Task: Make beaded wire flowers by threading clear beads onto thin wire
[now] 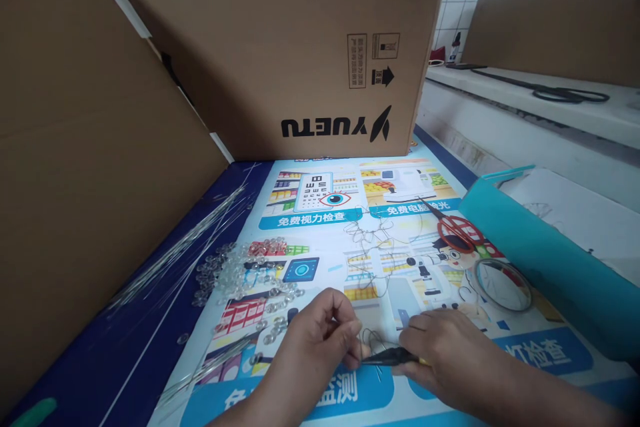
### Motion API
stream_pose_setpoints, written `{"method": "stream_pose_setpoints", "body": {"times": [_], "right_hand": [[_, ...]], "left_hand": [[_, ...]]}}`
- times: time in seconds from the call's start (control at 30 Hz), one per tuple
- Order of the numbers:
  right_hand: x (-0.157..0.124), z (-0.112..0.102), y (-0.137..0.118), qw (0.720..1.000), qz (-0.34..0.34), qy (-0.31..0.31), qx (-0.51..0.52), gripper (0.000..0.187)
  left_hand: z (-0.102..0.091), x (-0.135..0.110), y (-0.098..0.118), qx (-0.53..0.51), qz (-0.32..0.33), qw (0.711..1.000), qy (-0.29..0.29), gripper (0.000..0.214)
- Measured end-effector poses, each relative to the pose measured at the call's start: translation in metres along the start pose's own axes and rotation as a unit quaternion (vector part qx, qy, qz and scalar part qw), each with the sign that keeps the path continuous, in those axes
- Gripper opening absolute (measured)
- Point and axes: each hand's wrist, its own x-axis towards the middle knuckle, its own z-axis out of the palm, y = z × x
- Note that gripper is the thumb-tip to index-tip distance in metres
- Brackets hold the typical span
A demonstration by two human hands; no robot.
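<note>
My left hand (320, 347) is closed, thumb and fingers pinching a thin looped wire (373, 339) above the printed sheet. My right hand (445, 350) is wrapped around a pair of pliers (389, 356); their dark, narrow jaws point left and meet the wire beside my left fingertips. The pliers' handles are mostly hidden in my palm, with a bit of yellow showing. To the left of my left hand lies a spread of clear round beads (225, 273). Beyond my hands, a tangle of bent wire pieces (373, 230) rests on the sheet.
Straight wires (187, 247) lie at the left, with more wires (215, 363) nearer me. Red-handled scissors (459, 232) and a round clear dish (501, 285) sit right of centre, beside a teal box (540, 267). Large cardboard panels (260, 47) stand behind and to the left.
</note>
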Motion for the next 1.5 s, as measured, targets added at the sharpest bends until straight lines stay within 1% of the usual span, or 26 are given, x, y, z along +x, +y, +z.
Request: {"method": "stream_pose_setpoints", "body": {"times": [0.1,0.2,0.4,0.5,0.6,0.7,0.8,0.9,0.97,1.1,1.23,1.3,1.43,1.5], "right_hand": [[0.001,-0.005,-0.001,0.999,0.019,-0.041,0.014,0.023],[0.000,-0.007,-0.001,0.997,0.032,-0.059,0.022,0.024],[0.003,-0.011,-0.001,0.996,0.042,-0.073,0.032,0.025],[0.003,-0.010,0.001,0.996,0.040,-0.074,0.036,0.024],[0.002,-0.004,0.003,0.998,0.023,-0.043,0.042,0.019],[0.001,0.003,0.006,0.999,-0.005,0.040,0.028,0.016],[0.001,0.006,0.007,0.991,-0.031,0.131,0.005,0.015],[0.002,0.007,0.008,0.984,-0.047,0.173,-0.008,0.013],[0.002,0.007,0.008,0.983,-0.047,0.179,-0.007,0.012],[0.002,0.007,0.009,0.986,-0.032,0.163,0.013,0.012],[0.002,0.007,0.009,0.988,-0.023,0.148,0.028,0.012],[0.002,0.008,0.010,0.989,-0.021,0.142,0.028,0.012],[0.001,0.009,0.011,0.991,-0.001,0.126,0.035,0.013],[0.001,0.008,0.011,0.990,0.009,0.130,0.045,0.013]], "left_hand": [[0.001,-0.001,0.000,0.014,0.006,1.000,-0.004,0.019],[0.001,-0.002,-0.001,0.025,0.015,1.000,0.000,0.018],[0.000,-0.003,-0.001,0.027,0.015,1.000,-0.001,0.018],[0.000,-0.004,-0.001,0.031,0.018,0.999,-0.005,0.018],[0.000,-0.003,-0.001,0.010,0.016,1.000,-0.006,0.019],[-0.001,0.001,-0.002,-0.018,0.020,1.000,0.006,0.021],[-0.003,0.004,-0.002,-0.034,0.023,0.999,0.022,0.023],[-0.005,0.006,-0.001,-0.035,0.017,0.999,0.031,0.023],[-0.005,0.007,-0.001,-0.027,0.018,0.999,0.033,0.022],[-0.008,0.009,-0.003,0.019,0.029,0.999,0.029,0.020],[-0.012,0.009,-0.002,0.079,0.021,0.997,-0.007,0.020],[-0.013,0.008,-0.001,0.093,0.021,0.995,-0.013,0.021],[-0.014,0.005,0.001,0.133,0.033,0.991,0.000,0.022],[-0.015,0.005,0.002,0.147,0.033,0.988,0.011,0.023]]}}
